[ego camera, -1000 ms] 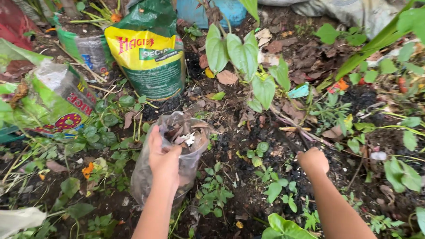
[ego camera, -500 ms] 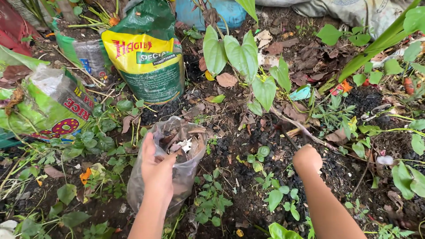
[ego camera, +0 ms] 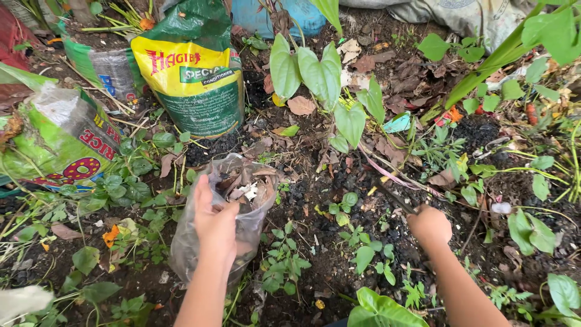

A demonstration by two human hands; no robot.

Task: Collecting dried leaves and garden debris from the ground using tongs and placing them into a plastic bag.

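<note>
The left hand (ego camera: pixel 213 225) grips the rim of a clear plastic bag (ego camera: pixel 239 209) holding dry leaves, its mouth tilted up and rightward. The right hand (ego camera: pixel 430 225), fisted around a dark stick (ego camera: pixel 392 197), sits well right of the bag on the soil (ego camera: pixel 327 266).
</note>
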